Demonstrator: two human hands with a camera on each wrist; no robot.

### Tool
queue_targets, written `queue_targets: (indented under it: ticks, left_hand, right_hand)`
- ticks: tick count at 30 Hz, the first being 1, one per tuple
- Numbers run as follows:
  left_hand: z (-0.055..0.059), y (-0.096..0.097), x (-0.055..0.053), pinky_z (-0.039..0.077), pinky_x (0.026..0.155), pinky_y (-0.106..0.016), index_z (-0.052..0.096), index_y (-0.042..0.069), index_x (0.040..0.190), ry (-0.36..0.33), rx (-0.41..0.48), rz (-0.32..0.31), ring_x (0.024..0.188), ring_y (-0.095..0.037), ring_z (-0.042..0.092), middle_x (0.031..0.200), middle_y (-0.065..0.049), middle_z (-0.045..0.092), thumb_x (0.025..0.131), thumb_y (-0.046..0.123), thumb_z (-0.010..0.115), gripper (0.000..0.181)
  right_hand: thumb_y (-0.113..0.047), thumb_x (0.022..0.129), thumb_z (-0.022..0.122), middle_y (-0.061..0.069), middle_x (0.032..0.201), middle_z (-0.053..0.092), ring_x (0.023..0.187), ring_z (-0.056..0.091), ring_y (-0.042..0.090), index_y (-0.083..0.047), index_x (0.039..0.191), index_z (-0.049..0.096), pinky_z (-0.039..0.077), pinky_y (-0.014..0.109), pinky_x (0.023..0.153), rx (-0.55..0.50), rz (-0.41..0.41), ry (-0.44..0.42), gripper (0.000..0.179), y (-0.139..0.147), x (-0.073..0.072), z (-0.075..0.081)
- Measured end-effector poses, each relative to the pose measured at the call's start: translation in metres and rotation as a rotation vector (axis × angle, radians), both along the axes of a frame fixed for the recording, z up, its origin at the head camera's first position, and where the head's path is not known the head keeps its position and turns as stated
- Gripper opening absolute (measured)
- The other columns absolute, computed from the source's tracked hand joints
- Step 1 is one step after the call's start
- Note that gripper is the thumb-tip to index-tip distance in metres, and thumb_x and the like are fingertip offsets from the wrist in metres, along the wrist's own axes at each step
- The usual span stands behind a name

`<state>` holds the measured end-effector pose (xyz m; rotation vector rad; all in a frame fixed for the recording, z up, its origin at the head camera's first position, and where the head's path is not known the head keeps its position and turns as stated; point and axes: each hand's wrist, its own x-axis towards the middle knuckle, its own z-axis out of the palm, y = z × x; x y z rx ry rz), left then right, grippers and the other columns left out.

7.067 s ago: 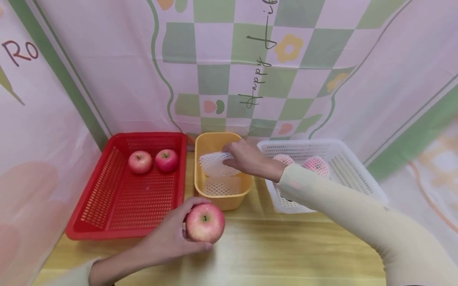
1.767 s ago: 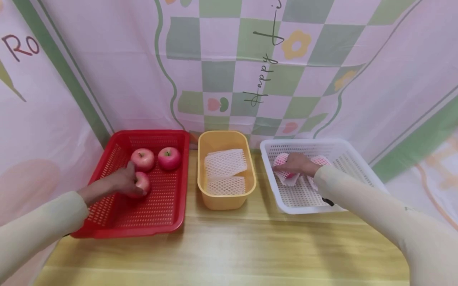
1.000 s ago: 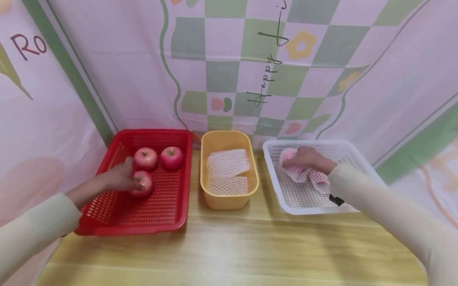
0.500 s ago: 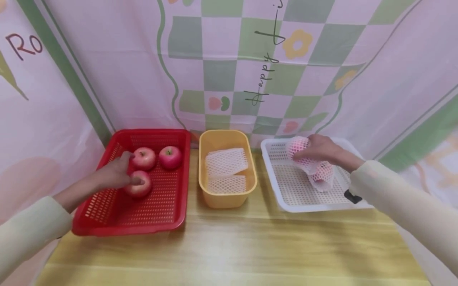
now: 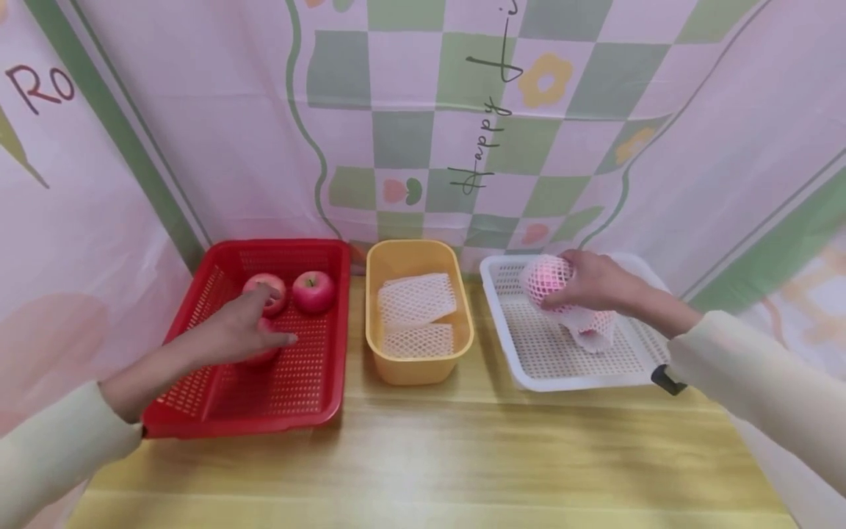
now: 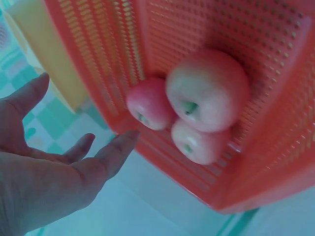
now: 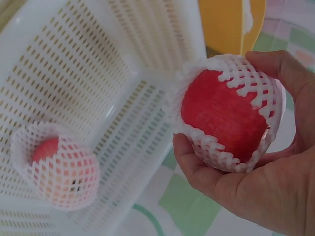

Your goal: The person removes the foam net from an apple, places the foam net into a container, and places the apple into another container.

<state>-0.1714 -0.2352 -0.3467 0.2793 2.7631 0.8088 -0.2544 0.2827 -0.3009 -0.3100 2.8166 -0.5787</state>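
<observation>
My left hand point(image 5: 234, 330) hovers over the red basket point(image 5: 311, 420), fingers spread and holding nothing. Three bare apples lie in there: a pale one point(image 6: 209, 91) nearest the wrist camera, a deep pink one point(image 5: 313, 292), and another pale one point(image 6: 197, 142). In the head view the hand partly covers the front apple. On the other side, my right hand point(image 5: 598, 283) grips an apple in a white foam net point(image 7: 224, 118), raised over the white basket point(image 5: 502, 323). Red skin shows through an opening in its net. A second netted apple point(image 7: 64, 167) lies in the white basket.
Between the baskets stands a yellow bin point(image 5: 419, 371) with white foam nets point(image 5: 416, 297) lying in it. All three containers sit on a wooden table point(image 5: 423, 455) against a patterned cloth backdrop point(image 5: 403, 139).
The left hand first carried an apple, set it into the red basket, and now has let go and lifted off. The right hand left the foam nets, then picked up a netted apple.
</observation>
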Motion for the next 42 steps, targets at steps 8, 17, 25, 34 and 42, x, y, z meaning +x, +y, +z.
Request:
queue_targets:
  ticks: [8, 17, 25, 34, 42]
  left_hand:
    - [0.004, 0.019, 0.012, 0.054, 0.101, -0.063, 0.045, -0.006, 0.148, 0.04, 0.007, -0.032, 0.124, -0.041, 0.06, 0.142, -0.028, 0.058, 0.093, 0.032, 0.083, 0.078]
    - [0.012, 0.035, 0.027, 0.057, 0.099, -0.059, 0.053, 0.003, 0.144, 0.078, 0.011, -0.059, 0.125, -0.037, 0.062, 0.139, -0.018, 0.063, 0.093, 0.031, 0.083, 0.066]
    - [0.017, 0.055, 0.042, 0.057, 0.1, -0.058, 0.058, 0.012, 0.139, 0.118, 0.02, -0.093, 0.124, -0.033, 0.063, 0.134, -0.01, 0.065, 0.092, 0.034, 0.083, 0.058]
    - [0.019, 0.072, 0.053, 0.057, 0.102, -0.053, 0.061, 0.014, 0.138, 0.101, 0.08, -0.12, 0.121, -0.027, 0.064, 0.131, -0.007, 0.067, 0.094, 0.034, 0.082, 0.053]
    - [0.018, 0.086, 0.061, 0.057, 0.103, -0.048, 0.063, 0.016, 0.135, 0.061, 0.171, -0.122, 0.124, -0.026, 0.065, 0.131, -0.001, 0.069, 0.095, 0.031, 0.082, 0.046]
  right_hand:
    - [-0.036, 0.069, 0.096, 0.022, 0.11, 0.07, 0.091, 0.067, 0.03, 0.011, 0.138, 0.054, 0.059, 0.044, 0.077, 0.016, 0.102, 0.093, 0.093, -0.015, 0.026, 0.002]
    - [-0.036, 0.065, 0.097, 0.013, 0.108, 0.072, 0.09, 0.067, 0.023, 0.007, 0.138, 0.057, 0.06, 0.041, 0.077, -0.009, 0.169, 0.119, 0.094, -0.03, 0.059, 0.004]
    - [-0.031, 0.062, 0.098, 0.011, 0.111, 0.072, 0.092, 0.066, 0.021, 0.005, 0.138, 0.058, 0.06, 0.041, 0.079, -0.022, 0.224, 0.149, 0.094, -0.044, 0.085, 0.003]
    - [-0.026, 0.058, 0.099, 0.008, 0.116, 0.073, 0.1, 0.068, 0.02, 0.003, 0.137, 0.06, 0.059, 0.043, 0.088, -0.071, 0.29, 0.158, 0.093, -0.053, 0.103, -0.004]
    - [-0.027, 0.057, 0.1, 0.006, 0.123, 0.072, 0.107, 0.069, 0.023, -0.002, 0.139, 0.06, 0.059, 0.05, 0.091, -0.077, 0.322, 0.168, 0.095, -0.059, 0.12, -0.011]
